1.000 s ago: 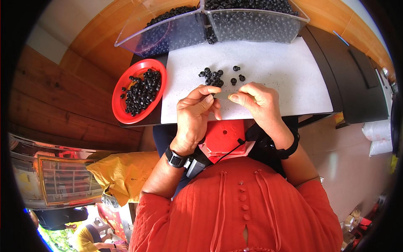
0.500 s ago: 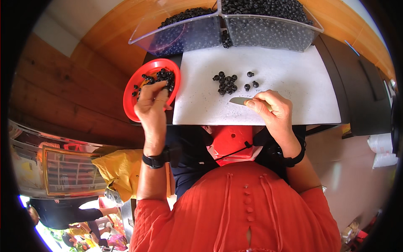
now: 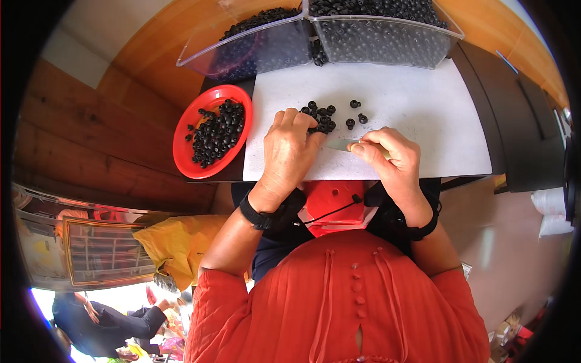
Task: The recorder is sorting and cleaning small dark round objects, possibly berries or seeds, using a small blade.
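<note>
Small round black knobbed parts (image 3: pixel 327 124) lie in a cluster on a white board (image 3: pixel 445 121). My left hand (image 3: pixel 287 148) is at the cluster's near left side, its fingers curled down and thumb and forefinger around its edge. Whatever is between its fingertips is hidden. My right hand (image 3: pixel 393 154) is closed on the handle of a small knife. That knife's short blade (image 3: pixel 339 144) points left, toward my left thumb. Three loose black parts (image 3: pixel 355 115) lie apart, beyond the blade. A red plate (image 3: pixel 181 151) to the left holds a heap of similar black parts (image 3: pixel 218 136).
Two clear plastic bins (image 3: pixel 387 42) full of black parts stand along the board's far edge. A few parts (image 3: pixel 318 53) sit in the gap between them. A yellow bag (image 3: pixel 181 242) hangs at lower left. Another person (image 3: pixel 109 323) is farther off at bottom left.
My left hand has moved right from the red plate to the cluster on the board. My right hand stays nearly in place with the knife. The person in the background has shifted.
</note>
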`<act>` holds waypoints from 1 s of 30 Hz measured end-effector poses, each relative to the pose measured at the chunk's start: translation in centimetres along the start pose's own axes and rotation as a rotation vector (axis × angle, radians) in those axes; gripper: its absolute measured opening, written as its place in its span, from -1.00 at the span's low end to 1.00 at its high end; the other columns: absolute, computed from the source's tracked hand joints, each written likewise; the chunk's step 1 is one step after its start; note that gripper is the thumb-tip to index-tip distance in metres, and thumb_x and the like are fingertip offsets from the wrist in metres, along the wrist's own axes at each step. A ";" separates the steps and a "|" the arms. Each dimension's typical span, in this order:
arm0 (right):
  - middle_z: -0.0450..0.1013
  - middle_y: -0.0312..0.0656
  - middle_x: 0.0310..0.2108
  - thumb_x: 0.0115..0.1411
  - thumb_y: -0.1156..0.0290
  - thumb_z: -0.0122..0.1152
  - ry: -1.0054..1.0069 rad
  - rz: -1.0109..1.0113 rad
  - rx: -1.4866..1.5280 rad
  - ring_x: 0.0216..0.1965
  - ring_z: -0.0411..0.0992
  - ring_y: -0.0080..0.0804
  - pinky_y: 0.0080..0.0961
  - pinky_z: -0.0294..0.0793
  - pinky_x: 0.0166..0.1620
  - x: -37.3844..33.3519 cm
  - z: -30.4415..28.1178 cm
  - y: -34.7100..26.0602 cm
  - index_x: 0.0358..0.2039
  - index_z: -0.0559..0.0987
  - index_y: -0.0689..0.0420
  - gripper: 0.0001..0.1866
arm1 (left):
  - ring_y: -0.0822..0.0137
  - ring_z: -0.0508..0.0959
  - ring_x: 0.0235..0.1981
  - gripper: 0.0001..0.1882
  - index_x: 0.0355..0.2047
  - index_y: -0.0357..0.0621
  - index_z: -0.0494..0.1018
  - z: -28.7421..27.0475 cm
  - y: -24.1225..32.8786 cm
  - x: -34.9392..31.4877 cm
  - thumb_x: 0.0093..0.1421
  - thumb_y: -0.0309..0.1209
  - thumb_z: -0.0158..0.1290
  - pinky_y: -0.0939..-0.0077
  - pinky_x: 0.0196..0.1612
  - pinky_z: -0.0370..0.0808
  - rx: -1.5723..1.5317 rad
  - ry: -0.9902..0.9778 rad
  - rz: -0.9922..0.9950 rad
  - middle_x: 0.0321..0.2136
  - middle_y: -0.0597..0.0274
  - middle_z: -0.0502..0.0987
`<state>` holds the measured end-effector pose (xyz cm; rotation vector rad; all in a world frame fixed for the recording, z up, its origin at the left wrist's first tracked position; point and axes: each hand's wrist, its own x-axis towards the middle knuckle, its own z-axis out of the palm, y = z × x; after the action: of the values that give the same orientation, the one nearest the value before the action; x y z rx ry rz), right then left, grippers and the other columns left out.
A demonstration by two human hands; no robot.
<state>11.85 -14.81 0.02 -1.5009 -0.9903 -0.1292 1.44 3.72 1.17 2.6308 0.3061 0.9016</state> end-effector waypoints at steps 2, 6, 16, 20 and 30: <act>0.50 -0.20 -0.58 0.18 0.42 0.47 -0.002 -0.005 -0.016 -0.55 0.43 -0.44 -0.47 0.38 -0.45 0.1 -0.2 -0.1 -0.46 0.63 0.24 -0.81 | 0.07 0.55 -0.30 -0.80 -0.36 -0.20 0.55 0.2 -0.5 -0.2 0.00 -0.51 0.33 0.19 -0.28 0.52 0.012 0.025 0.012 -0.36 0.11 0.55; 0.51 -0.20 -0.58 0.18 0.41 0.47 -0.011 -0.017 -0.047 -0.55 0.44 -0.42 -0.45 0.39 -0.45 0.0 -0.5 0.2 -0.45 0.64 0.22 -0.81 | 0.15 0.55 -0.35 -0.80 -0.34 -0.21 0.57 -1.8 -0.5 -0.9 0.00 -0.52 0.33 0.25 -0.32 0.51 -0.254 -0.120 -0.186 -0.35 0.12 0.54; 0.51 -0.18 -0.57 0.18 0.40 0.47 -0.018 0.015 -0.036 -0.58 0.44 -0.41 -0.46 0.37 -0.48 0.3 0.0 0.0 -0.45 0.64 0.22 -0.80 | 0.02 0.54 -0.18 -0.80 -0.24 -0.25 0.59 -1.6 -0.3 -0.8 0.08 -0.59 0.20 0.20 -0.17 0.54 0.082 -0.119 0.118 -0.27 0.08 0.52; 0.49 -0.19 -0.58 0.18 0.41 0.47 -0.015 0.027 -0.088 -0.59 0.42 -0.41 -0.46 0.36 -0.48 0.2 0.0 0.3 -0.46 0.62 0.22 -0.80 | 0.12 0.56 -0.24 -0.81 -0.21 -0.25 0.61 -1.5 -0.2 -1.2 0.14 -0.62 0.18 0.28 -0.21 0.53 -0.228 -0.102 -0.037 -0.28 0.09 0.51; 0.46 -0.18 -0.60 0.17 0.29 0.47 -0.030 0.066 -0.164 -0.60 0.41 -0.35 -0.42 0.35 -0.49 0.4 0.2 0.3 -0.48 0.60 0.20 -0.73 | 0.53 0.45 -0.41 -0.76 -0.05 -0.35 0.61 -2.4 1.1 -1.9 0.31 -0.66 0.08 0.66 -0.35 0.38 -1.094 -0.225 -0.503 -0.29 0.31 0.51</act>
<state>12.18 -14.38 -0.05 -1.6880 -0.9716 -0.1434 -1.42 2.66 2.29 1.5101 0.2804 0.3942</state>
